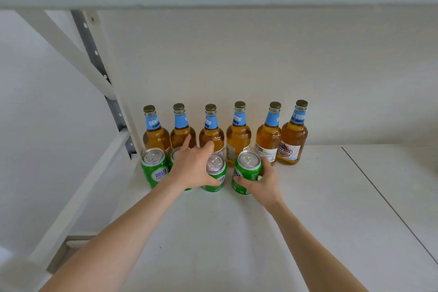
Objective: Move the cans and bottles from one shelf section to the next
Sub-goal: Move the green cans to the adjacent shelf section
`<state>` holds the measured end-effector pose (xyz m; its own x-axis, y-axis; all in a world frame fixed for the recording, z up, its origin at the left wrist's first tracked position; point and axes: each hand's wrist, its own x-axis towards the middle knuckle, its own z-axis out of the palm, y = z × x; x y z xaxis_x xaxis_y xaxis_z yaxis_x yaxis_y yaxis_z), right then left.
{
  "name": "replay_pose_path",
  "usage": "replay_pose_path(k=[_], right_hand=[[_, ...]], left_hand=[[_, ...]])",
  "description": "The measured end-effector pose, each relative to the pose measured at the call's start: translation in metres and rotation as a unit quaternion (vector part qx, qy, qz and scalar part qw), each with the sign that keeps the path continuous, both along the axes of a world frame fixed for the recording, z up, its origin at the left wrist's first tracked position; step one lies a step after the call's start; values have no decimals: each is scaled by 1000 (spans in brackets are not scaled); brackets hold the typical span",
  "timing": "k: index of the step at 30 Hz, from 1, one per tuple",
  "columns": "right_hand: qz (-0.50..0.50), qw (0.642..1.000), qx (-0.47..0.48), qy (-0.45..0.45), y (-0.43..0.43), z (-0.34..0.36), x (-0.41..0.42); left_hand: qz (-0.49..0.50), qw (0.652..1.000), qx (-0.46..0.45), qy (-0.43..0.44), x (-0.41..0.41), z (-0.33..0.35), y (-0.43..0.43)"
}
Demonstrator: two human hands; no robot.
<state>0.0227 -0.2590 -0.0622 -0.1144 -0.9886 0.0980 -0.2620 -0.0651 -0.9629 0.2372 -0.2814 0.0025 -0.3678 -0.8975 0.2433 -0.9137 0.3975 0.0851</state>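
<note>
Several amber beer bottles [238, 135] with blue neck labels stand in a row against the back wall of the white shelf [237, 232]. In front of them stand several green cans. My right hand [263, 181] wraps around the rightmost green can [247, 172]. My left hand [192, 168] curls around the third green can [215, 172], thumb at its front, fingers reaching behind it. That hand mostly hides the second can [175, 153]. The leftmost green can [154, 166] stands free.
A seam [388, 204] in the shelf board runs diagonally on the right, with a bare section beyond it. A perforated upright post [94, 54] and a diagonal brace stand at the left. Another shelf board spans overhead.
</note>
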Motion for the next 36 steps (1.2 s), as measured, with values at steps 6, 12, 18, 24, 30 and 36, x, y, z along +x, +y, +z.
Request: replay_pose_path(k=[6, 12, 18, 24, 30, 36], right_hand=[[-26, 999, 29, -36, 26, 0, -15], [-31, 997, 47, -51, 56, 13, -18], [-28, 995, 50, -76, 85, 26, -10], [-20, 996, 51, -77, 120, 41, -12], [-16, 996, 46, -72, 151, 51, -21], [-14, 996, 46, -72, 175, 52, -38]], left_hand=[[-14, 999, -25, 39, 1, 0, 27], [14, 979, 69, 192, 2, 11, 63], [64, 929, 125, 342, 6, 15, 106], [78, 888, 148, 428, 9, 17, 147], [61, 873, 178, 449, 1, 24, 180], [56, 872, 196, 446, -15, 32, 198]])
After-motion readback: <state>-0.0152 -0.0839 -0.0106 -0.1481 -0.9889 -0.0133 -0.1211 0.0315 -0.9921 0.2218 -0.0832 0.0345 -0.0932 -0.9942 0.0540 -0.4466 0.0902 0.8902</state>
